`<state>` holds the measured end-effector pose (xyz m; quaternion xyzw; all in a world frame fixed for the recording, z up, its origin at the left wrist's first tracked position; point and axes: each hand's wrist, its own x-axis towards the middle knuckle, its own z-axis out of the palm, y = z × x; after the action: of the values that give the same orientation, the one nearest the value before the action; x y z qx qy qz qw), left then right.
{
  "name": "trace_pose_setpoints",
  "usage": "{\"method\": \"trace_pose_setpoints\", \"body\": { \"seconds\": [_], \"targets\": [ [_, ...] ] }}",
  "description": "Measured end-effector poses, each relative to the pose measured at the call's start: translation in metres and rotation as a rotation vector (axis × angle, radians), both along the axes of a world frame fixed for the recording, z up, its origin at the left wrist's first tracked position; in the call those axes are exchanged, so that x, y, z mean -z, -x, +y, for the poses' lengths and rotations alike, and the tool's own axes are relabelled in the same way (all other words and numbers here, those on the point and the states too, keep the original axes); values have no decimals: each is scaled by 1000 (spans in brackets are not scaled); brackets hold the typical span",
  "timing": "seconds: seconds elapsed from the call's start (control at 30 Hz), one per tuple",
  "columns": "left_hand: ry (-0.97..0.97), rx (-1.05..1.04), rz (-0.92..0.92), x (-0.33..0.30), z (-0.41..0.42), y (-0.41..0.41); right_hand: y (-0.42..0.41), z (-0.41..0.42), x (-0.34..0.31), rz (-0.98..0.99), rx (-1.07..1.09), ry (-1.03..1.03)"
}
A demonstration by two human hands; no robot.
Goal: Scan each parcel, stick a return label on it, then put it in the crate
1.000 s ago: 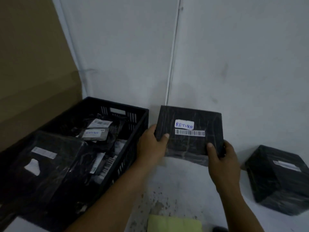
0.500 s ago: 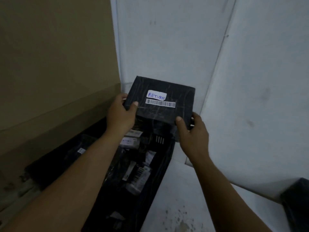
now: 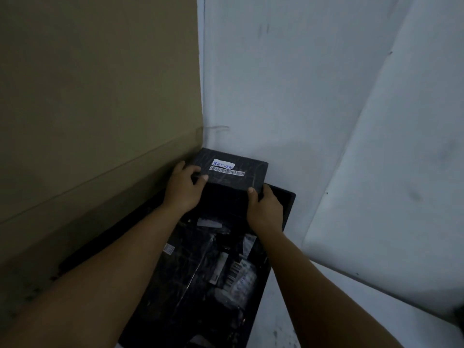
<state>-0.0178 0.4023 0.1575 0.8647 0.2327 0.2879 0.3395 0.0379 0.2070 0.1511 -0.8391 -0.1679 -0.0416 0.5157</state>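
Over the crate's [image 3: 288,204] far end, at twelve o'clock, the labelled parcel [image 3: 233,177] has swung across from the floor on the right. Left hand [image 3: 183,189] and right hand [image 3: 266,209] each keep a firm grip on its near corners; lowering it in looks next.

Brown cardboard sheet [image 3: 95,101], white walls [image 3: 288,84]

Black parcel [image 3: 229,175] with faint pale streaks, white label [image 3: 223,164] lettered RETURN in blue, white strip of black barcode [image 3: 226,171] below it, black crate [image 3: 288,207], black wrapped packets [image 3: 200,267] with white barcoded labels, brown cardboard [image 3: 95,96], pale grey-white wall [image 3: 313,96]
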Motion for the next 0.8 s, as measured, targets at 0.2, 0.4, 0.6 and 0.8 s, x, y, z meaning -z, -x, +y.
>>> {"method": "trace_pose_setpoints", "body": {
  "seconds": [0.2, 0.4, 0.6, 0.8],
  "targets": [
    [-339, -32, 83, 10, 6, -15, -12, 7, -3, 1, -25, 73],
    [-323, -14, 74, 4, -11, -13, -10, -12, -1, 34, -54, 26],
    [-276, 94, -149, -20, -90, -2, 12, -77, 8, -127, 147, -142],
    [-140, 364, -198, -11, -210, -6, 30, -196, 50, -136, 393, -141]
  ]
}}
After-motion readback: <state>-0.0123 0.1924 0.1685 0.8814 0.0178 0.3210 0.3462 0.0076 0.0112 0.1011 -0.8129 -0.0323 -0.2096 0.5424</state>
